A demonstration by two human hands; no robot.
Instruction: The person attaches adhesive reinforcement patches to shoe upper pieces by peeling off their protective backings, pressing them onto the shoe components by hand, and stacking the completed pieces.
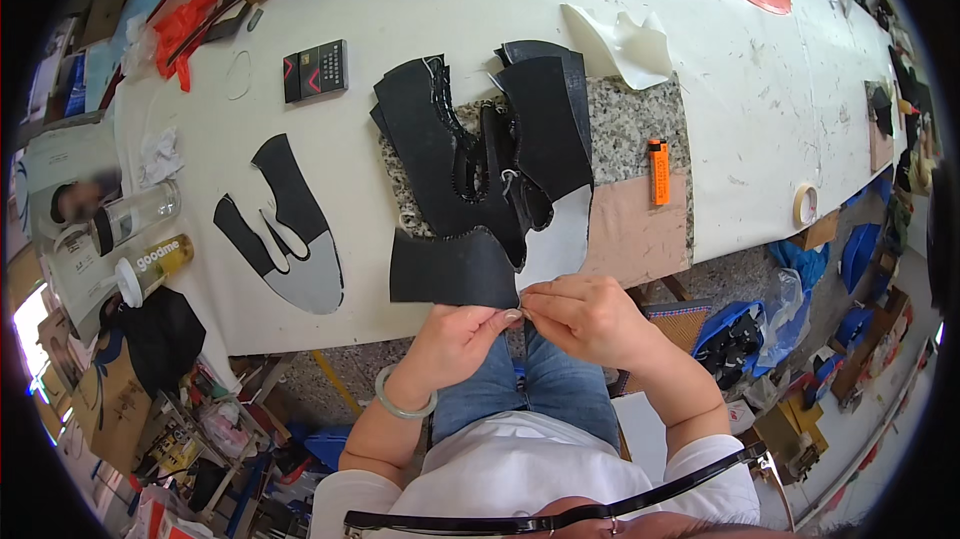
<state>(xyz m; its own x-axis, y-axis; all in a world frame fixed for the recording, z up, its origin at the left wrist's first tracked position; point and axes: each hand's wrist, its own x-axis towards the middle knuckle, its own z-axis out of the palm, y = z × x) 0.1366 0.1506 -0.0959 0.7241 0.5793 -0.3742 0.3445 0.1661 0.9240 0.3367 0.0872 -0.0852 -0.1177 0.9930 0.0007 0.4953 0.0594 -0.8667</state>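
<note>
Close to the front edge of the table, my left hand (462,341) and my right hand (590,317) meet at the corner of a black shoe-upper piece (450,271). Both hands are closed, thumb against fingers, pinching its edge; anything smaller between the fingertips is hidden. This piece runs back into a heap of black shoe uppers (550,114) with stitched, ragged edges, lying partly on a speckled stone slab (632,111). A pale grey part (560,239) shows under the heap's right side. Farther left lies a separate flat black upper with a grey toe (310,274).
On the table are an orange lighter (659,174), a black box (316,71), a crumpled white sheet (625,47) and a tape roll (805,205). A yellow-labelled bottle (155,267) stands at the left edge. Blue bins of scraps (735,339) sit below right.
</note>
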